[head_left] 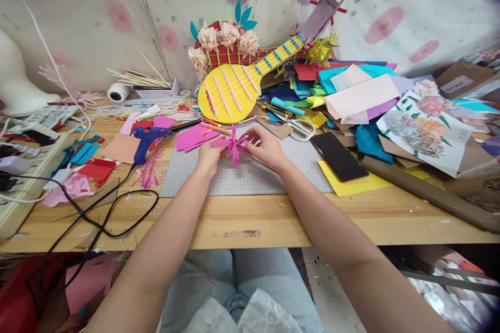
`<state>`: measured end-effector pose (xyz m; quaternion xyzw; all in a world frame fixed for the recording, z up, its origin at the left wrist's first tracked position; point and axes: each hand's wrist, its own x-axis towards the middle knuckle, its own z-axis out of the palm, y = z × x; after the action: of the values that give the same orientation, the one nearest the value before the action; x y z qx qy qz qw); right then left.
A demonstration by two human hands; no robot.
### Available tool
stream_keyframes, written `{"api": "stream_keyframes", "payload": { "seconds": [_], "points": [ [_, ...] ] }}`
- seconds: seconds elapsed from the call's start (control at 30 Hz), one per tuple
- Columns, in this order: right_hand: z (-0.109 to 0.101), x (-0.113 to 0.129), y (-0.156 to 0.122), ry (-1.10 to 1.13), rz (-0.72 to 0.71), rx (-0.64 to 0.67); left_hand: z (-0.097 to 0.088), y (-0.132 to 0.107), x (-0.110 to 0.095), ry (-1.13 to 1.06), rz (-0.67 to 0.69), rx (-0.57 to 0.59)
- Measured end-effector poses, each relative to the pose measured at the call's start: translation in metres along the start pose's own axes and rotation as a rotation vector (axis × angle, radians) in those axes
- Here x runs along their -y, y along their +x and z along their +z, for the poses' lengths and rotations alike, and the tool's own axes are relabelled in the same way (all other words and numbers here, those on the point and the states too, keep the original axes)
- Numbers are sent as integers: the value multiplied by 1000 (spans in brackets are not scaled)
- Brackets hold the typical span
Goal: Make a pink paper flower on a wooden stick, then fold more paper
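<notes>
A bright pink paper flower (234,146) with narrow petals is held up over the grey cutting mat (250,182). My left hand (211,157) is closed on the petals at its left side. At the right side my right hand (265,146) pinches the flower, and a thin stick runs beneath that hand. Pink paper strips (193,137) lie just behind my left hand. A blue hot glue gun (146,141) rests to the left, beside a pink paper fringe (152,166).
A yellow paper lute (228,94) stands behind the mat. Scissors (300,127), a black phone (339,156) on yellow paper and a brown tube (429,192) lie to the right. Black cable (113,231) loops over the left front edge. Coloured paper (363,93) is heaped at back right.
</notes>
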<state>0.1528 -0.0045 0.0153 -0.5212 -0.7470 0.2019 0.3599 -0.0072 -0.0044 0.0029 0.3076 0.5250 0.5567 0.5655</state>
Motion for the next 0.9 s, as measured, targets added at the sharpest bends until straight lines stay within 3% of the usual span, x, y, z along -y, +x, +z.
{"api": "stream_keyframes", "payload": {
  "seconds": [0.1,0.23,0.53,0.63,0.77,0.9],
  "points": [
    [-1,-1,-3,-38,-64,35,-1,0,-1,3,-6,31],
    [0,-5,-4,-67,-28,61,-2,0,-1,-14,-10,31],
    [10,-10,1,29,-108,65,-1,-1,-2,17,-21,30],
    [12,-9,6,181,1,17,-1,-2,-2,39,-31,73],
    [13,-6,9,567,224,78,-2,-3,-3,78,-60,104],
    [15,1,7,770,289,108,-2,-2,-2,121,-63,123]
  ]
}}
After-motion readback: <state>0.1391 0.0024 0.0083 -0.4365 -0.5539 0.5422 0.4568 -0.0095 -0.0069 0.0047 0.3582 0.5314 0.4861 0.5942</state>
